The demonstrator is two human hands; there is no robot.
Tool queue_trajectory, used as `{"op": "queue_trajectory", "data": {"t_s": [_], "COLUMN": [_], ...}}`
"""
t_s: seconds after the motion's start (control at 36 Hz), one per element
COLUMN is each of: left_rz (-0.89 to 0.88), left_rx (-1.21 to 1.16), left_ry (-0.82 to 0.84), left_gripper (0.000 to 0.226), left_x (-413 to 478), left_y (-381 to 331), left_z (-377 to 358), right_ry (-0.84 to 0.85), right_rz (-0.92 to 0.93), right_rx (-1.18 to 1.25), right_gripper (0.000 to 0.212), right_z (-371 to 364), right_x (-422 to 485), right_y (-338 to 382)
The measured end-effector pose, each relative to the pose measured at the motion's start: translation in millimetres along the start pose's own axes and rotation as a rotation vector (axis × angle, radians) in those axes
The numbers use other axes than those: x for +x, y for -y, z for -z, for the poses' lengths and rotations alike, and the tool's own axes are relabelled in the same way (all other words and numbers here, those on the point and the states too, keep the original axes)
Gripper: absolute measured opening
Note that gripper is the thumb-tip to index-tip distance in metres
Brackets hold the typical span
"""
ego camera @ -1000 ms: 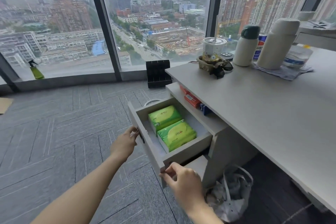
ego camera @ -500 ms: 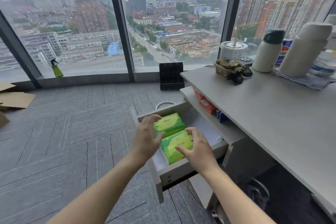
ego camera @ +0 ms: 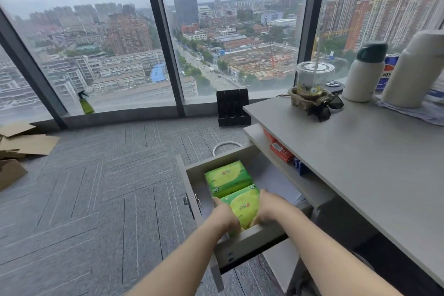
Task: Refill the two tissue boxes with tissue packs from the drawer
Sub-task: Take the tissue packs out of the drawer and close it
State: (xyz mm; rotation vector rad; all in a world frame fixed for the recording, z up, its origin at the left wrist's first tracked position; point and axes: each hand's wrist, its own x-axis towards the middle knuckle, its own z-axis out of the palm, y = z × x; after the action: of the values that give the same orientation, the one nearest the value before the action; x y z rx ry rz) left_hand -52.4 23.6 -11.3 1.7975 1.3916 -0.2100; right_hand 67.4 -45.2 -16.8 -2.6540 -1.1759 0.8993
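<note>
The grey drawer [ego camera: 192, 183] stands pulled out below the desk, with two green tissue packs lying in it. The far pack [ego camera: 227, 178] lies untouched at the back. Both hands grip the near pack [ego camera: 243, 207] from its two sides: my left hand [ego camera: 224, 217] on its left edge, my right hand [ego camera: 269, 205] on its right edge. The pack still sits inside the drawer. No tissue box is in view.
A grey desk [ego camera: 360, 163] at the right carries two thermos bottles [ego camera: 365, 72], a plastic cup [ego camera: 313, 77] and a cola can. A shelf under the desktop holds red packets [ego camera: 280, 151]. A black box [ego camera: 233, 108] and flat cardboard [ego camera: 26, 142] lie on the carpet.
My hands left the drawer front, reached over the packs, and have now dropped into the drawer and closed around the near pack from both sides.
</note>
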Motion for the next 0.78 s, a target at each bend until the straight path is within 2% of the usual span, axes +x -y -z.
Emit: {"op": "queue_trajectory", "data": {"t_s": [0.19,0.39,0.47,0.56,0.61,0.69,0.78], "left_rz": [-0.002,-0.203,-0.309,-0.492,-0.617,-0.787,-0.876], "left_rx": [-0.125,-0.121,-0.166,-0.222,-0.250,-0.272,-0.300], "left_ry": [-0.069,-0.216,-0.279,-0.359,-0.421,-0.488,-0.521], "left_gripper": [0.101,0.110,0.109,0.083,0.074,0.083,0.106], "left_x": [6,-13,-26,-43,-58,-82,-102], "left_y": [5,-11,-16,-22,-31,-51,-72], "left_z": [-5,18,36,56,67,76,71], "right_ry": [-0.139,-0.369,-0.460,-0.549,-0.626,-0.763,-0.897], "right_rz": [0.018,0.116,0.165,0.227,0.286,0.345,0.394], "right_rx": [0.000,0.114,0.202,0.277,0.324,0.366,0.393], "right_gripper": [0.050,0.040,0.045,0.053,0.060,0.064,0.076], "right_z": [-2,22,39,61,78,104,122], "right_x": [-6,-24,-38,-58,-74,-104,-132], "right_y": [-3,4,12,17,16,9,-6]}}
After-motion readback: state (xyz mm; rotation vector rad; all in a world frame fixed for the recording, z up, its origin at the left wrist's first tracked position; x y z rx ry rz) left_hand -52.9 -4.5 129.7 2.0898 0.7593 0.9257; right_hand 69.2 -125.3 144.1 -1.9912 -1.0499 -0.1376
